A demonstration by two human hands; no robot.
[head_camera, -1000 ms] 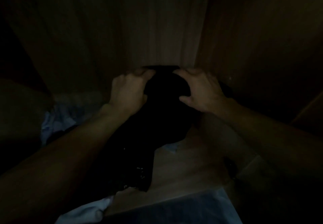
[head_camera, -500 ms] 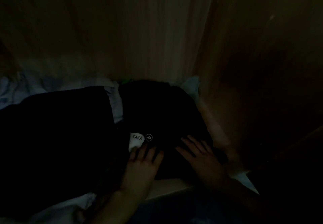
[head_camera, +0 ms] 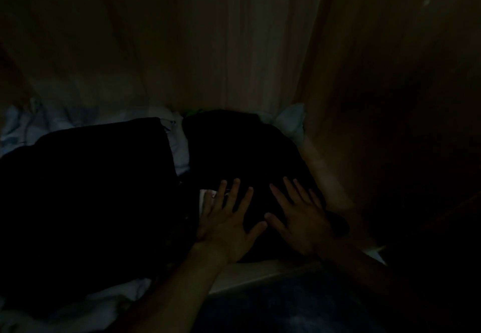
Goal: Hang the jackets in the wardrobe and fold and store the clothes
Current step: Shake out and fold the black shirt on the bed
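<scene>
Both hands lie flat, palms down, on a black folded garment (head_camera: pixel 234 155) inside a dim wooden wardrobe. The left hand (head_camera: pixel 227 224) has its fingers straight and spread, pointing away from the person toward the back wall (head_camera: pixel 208 46); its outer fingers partly cover a small white label (head_camera: pixel 205 198) on the cloth, and its thumb reaches out to the right. The right hand (head_camera: pixel 299 224) mirrors it, fingers splayed and straight, thumb pointing left, so the 2 thumbs come near each other without touching. Neither hand grasps anything; both simply press on the fabric with released, open fingers. Both forearms come up from the bottom of the view, the left one better lit than the right. The garment sits on the shelf (head_camera: pixel 260 273) toward the right side of the compartment, its front edge just behind the shelf's pale front lip. To its right a narrow strip of bare shelf runs along the side wall (head_camera: pixel 390 124), and a bit of pale blue cloth (head_camera: pixel 292 122) is tucked into the back right corner. Just left of the garment, with a sliver of white fabric (head_camera: pixel 179 150) between them, lies a second dark pile (head_camera: pixel 86 189), larger and lower in the view. Light blue crumpled cloth (head_camera: pixel 23 129) shows behind that pile at the far left, and more white cloth (head_camera: pixel 99 304) spills out under its front. Above the clothes the compartment is open space up to the top of the view.
</scene>
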